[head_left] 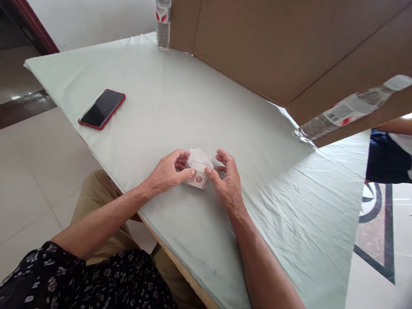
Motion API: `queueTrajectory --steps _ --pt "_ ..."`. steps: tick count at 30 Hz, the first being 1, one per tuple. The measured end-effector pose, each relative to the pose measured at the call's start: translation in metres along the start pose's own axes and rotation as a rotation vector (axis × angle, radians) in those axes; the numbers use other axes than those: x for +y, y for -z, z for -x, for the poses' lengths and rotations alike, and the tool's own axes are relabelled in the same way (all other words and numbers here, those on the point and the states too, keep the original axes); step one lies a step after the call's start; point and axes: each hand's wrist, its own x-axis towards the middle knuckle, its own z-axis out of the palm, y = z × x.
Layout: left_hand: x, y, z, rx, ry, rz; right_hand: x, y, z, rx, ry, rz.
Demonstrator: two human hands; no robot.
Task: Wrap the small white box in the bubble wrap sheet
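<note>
Though small, packet (198, 179) with white material (199, 157) atop.

At the centre of the frame, the thumb of the left hand (167, 174) is covering part of the packet (199, 179), whose printing is showing too small to read; the right hand (228, 183) is overlapping its right corner; at upper left, the top edge is clipping the left bottle (163, 19), and its label is blurring; at right, the right bottle (356, 109) is bearing print too fine to read; the cardboard panel (276, 30) is running off the top and hiding some of the counter (181, 103); the right edge is cutting off another person (409, 126); the bottom edge is cropping the flowered shirt (106, 281); dark blur is filling the lower right corner.
</note>
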Motion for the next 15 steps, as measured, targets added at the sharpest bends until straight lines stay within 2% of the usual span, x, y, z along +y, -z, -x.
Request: queueTrajectory --steps 2,5,8,15 --pt "0.0027 0.0008 -0.0014 -0.011 0.023 -0.017 -0.0024 0.0017 0.0024 0.059 0.041 0.124" --pt "0.0042 0.0015 -0.0018 -0.002 -0.004 -0.033 -0.007 0.0033 0.0056 0.075 0.071 0.228" --pt "0.0044 0.0024 -0.0005 -0.009 -0.041 -0.005 -0.0099 0.0039 0.007 0.017 0.071 0.228" --pt "0.0033 0.0066 0.0014 -0.128 -0.035 0.034 -0.0086 0.0054 0.0086 -0.175 0.132 0.191"
